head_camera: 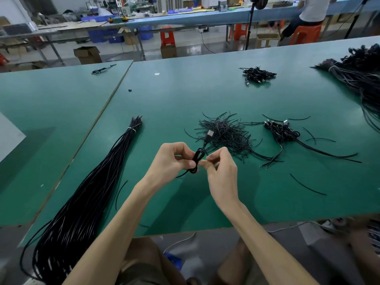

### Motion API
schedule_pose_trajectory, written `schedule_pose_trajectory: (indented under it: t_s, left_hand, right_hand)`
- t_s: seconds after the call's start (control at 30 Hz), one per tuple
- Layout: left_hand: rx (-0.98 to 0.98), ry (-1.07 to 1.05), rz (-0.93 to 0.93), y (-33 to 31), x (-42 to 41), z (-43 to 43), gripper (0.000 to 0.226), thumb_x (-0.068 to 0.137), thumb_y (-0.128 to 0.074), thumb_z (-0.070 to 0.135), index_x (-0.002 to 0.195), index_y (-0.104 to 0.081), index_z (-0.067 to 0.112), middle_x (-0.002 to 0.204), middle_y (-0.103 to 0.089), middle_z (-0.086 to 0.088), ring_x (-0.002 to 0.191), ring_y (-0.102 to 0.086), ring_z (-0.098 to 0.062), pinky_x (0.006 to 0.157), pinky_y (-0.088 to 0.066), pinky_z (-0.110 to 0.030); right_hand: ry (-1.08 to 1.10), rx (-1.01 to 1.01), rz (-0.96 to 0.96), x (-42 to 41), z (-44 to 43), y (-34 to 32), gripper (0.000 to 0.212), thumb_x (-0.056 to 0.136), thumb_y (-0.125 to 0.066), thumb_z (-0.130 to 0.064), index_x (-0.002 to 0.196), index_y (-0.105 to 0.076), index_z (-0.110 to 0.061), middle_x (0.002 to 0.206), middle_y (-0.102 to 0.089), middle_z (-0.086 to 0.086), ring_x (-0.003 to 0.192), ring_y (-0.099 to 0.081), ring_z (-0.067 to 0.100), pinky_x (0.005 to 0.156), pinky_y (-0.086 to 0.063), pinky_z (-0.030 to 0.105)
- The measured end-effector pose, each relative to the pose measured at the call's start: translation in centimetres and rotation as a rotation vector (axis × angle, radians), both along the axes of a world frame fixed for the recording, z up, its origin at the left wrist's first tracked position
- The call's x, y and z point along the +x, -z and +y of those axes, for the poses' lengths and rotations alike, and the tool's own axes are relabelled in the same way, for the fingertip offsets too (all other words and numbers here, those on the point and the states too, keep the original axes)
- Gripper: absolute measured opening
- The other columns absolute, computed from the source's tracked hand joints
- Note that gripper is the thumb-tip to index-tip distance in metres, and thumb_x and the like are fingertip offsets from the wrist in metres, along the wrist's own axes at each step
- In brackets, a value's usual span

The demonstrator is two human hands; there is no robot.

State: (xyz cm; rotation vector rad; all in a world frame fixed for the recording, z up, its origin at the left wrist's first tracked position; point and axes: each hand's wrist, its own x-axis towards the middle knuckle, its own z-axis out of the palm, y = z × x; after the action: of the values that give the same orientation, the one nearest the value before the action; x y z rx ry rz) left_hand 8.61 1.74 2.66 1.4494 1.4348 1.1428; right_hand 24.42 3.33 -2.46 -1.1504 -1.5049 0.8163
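A coiled black USB cable (pixel 197 159) is held above the green table (pixel 164 103), its silver plug (pixel 209 134) sticking up and away from me. My left hand (pixel 172 159) grips the coil from the left with curled fingers. My right hand (pixel 221 169) pinches the coil from the right between thumb and fingertips; whether a tie is in its fingers I cannot tell. Just behind the hands lies a loose pile of short black twist ties (pixel 226 132).
A long tied bundle of black cables (pixel 86 194) lies at the left and hangs over the front edge. Coiled cables (pixel 283 132) sit at right, a small heap (pixel 257 75) farther back, a big bundle (pixel 362 79) at far right. Stray ties (pixel 307 185) are scattered. A person sits beyond.
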Motion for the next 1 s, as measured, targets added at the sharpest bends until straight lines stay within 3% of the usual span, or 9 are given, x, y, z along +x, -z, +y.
schedule_pose_trajectory:
  t_s: [0.13, 0.37, 0.5, 0.6, 0.77, 0.83, 1.0]
  left_hand:
    - [0.007, -0.002, -0.015, 0.5, -0.1, -0.3, 0.033, 0.086, -0.068, -0.017, 0.075, -0.070, 0.015, 0.078, -0.074, -0.004, 0.072, -0.077, -0.031, 0.076, -0.059, -0.029]
    - [-0.053, 0.067, -0.066, 1.0, 0.4, -0.5, 0.021, 0.100, -0.059, -0.005, 0.100, -0.075, 0.009, 0.082, -0.076, -0.012, 0.076, -0.073, -0.019, 0.083, -0.058, -0.026]
    - [0.006, 0.084, -0.040, 0.8, 0.9, -0.4, 0.019, 0.099, -0.062, 0.000, 0.113, -0.075, 0.001, 0.104, -0.075, -0.015, 0.087, -0.075, -0.020, 0.082, -0.059, -0.030]
    - [0.021, 0.091, -0.024, 0.4, 1.2, -0.2, 0.018, 0.095, -0.069, 0.002, 0.112, -0.075, 0.000, 0.101, -0.076, -0.016, 0.090, -0.075, -0.024, 0.079, -0.059, -0.030]
    - [-0.016, 0.089, 0.020, -0.4, 1.0, 0.3, 0.009, 0.090, -0.075, 0.003, 0.099, -0.075, -0.001, 0.086, -0.076, -0.019, 0.076, -0.075, -0.031, 0.083, -0.061, -0.040]
    - [-0.024, 0.092, 0.053, -0.7, 0.8, 0.5, 0.004, 0.089, -0.076, 0.002, 0.094, -0.075, 0.002, 0.082, -0.077, -0.014, 0.071, -0.075, -0.028, 0.079, -0.061, -0.036]
    - [-0.018, 0.144, 0.112, -0.3, 1.5, 0.2, 0.018, 0.088, -0.081, 0.016, 0.106, -0.080, 0.018, 0.091, -0.078, -0.003, 0.078, -0.072, -0.017, 0.071, -0.056, -0.030]
  right_hand:
    - [-0.022, -0.006, -0.018, -0.1, 0.1, 0.0, 0.022, 0.092, -0.072, -0.006, 0.085, -0.053, -0.014, 0.087, -0.061, 0.000, 0.078, -0.055, 0.014, 0.068, -0.042, 0.019]
    - [-0.014, -0.057, 0.015, -0.1, 0.3, 0.1, 0.017, 0.089, -0.075, -0.009, 0.087, -0.060, -0.016, 0.088, -0.066, -0.004, 0.079, -0.056, 0.001, 0.069, -0.040, 0.011]
    - [0.021, -0.085, 0.070, -0.1, 0.4, 0.3, 0.015, 0.091, -0.075, -0.013, 0.090, -0.060, -0.014, 0.086, -0.066, -0.004, 0.079, -0.059, 0.008, 0.068, -0.044, 0.019]
    - [0.043, -0.063, 0.081, 0.0, 0.3, 0.3, 0.020, 0.094, -0.072, -0.009, 0.086, -0.056, -0.019, 0.084, -0.064, -0.005, 0.076, -0.057, 0.004, 0.065, -0.042, 0.016]
    - [0.052, -0.048, 0.076, 0.0, 0.2, 0.4, 0.017, 0.096, -0.070, -0.007, 0.088, -0.057, -0.015, 0.085, -0.066, -0.006, 0.079, -0.058, 0.001, 0.068, -0.042, 0.012]
    - [0.053, -0.055, 0.078, 0.0, 0.2, 0.3, 0.016, 0.096, -0.070, -0.008, 0.088, -0.058, -0.015, 0.086, -0.066, -0.007, 0.081, -0.059, 0.000, 0.069, -0.042, 0.010]
    - [0.083, -0.064, 0.124, 0.2, 0.3, -0.1, 0.026, 0.094, -0.071, -0.007, 0.080, -0.054, -0.021, 0.080, -0.064, -0.006, 0.075, -0.058, -0.001, 0.065, -0.042, 0.010]
